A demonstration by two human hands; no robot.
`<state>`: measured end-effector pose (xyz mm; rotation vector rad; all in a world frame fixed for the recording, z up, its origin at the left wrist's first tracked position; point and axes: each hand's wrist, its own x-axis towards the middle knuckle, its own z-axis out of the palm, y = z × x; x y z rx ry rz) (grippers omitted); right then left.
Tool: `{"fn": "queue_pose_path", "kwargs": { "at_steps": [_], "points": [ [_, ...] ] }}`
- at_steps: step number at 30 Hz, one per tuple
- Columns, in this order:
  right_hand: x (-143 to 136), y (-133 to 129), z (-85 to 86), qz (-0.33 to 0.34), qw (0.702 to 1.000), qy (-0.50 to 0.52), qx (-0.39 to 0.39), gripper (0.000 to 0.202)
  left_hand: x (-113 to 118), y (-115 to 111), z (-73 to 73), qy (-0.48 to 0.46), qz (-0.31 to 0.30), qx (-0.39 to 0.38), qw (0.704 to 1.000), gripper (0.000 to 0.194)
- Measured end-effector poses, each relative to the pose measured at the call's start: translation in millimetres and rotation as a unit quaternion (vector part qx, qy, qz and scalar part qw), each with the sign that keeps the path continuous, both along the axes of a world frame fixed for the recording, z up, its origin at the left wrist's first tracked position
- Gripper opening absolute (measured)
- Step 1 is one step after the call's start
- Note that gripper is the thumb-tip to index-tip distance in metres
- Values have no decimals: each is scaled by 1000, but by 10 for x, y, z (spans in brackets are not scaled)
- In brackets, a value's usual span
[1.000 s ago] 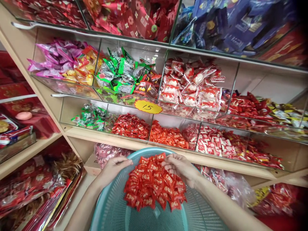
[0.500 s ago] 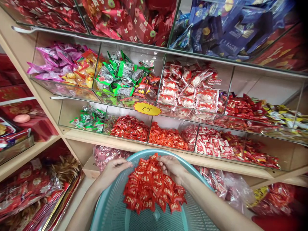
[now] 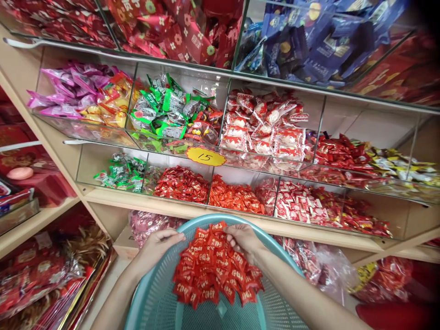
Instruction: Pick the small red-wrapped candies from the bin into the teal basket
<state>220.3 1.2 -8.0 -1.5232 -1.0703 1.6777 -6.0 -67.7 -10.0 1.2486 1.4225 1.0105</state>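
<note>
A heap of red wrapped candies [image 3: 216, 266] with pale lettering lies in a teal mesh basket [image 3: 151, 300]. Over the basket's left rim is my left hand [image 3: 167, 238], fingers pressed together and pointing inward, with nothing visible between them; its tips stay apart from the heap. At the heap's upper right edge, my right hand [image 3: 242, 238] has curled fingers, closed at a red candy near the top. Its fingertips touch the heap, and its palm side is hidden.
Beyond the basket stand shelves with clear bins of green candies [image 3: 172, 105], red-and-white candies [image 3: 268, 123] and blue packets [image 3: 319, 46]. A yellow price tag [image 3: 206, 156] marked 15 is on a bin front. Bagged candies [image 3: 151, 224] lie under the shelf, beside a cardboard box [image 3: 126, 243].
The shelves have shifted slightly left in view. Both hands and the candy heap keep nearly the same places over the basket.
</note>
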Motion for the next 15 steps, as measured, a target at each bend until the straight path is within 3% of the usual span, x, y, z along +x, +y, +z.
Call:
{"fn": "queue_pose_path", "kwargs": {
  "at_steps": [6, 15],
  "points": [
    [-16, -6, -10, 6, 999, -24, 28, 15, 1, 9, 11, 10, -5, -5, 1000, 29],
    [54, -39, 39, 28, 993, -58, 97, 32, 5, 21, 35, 9, -13, -6, 1000, 27]
  ]
}}
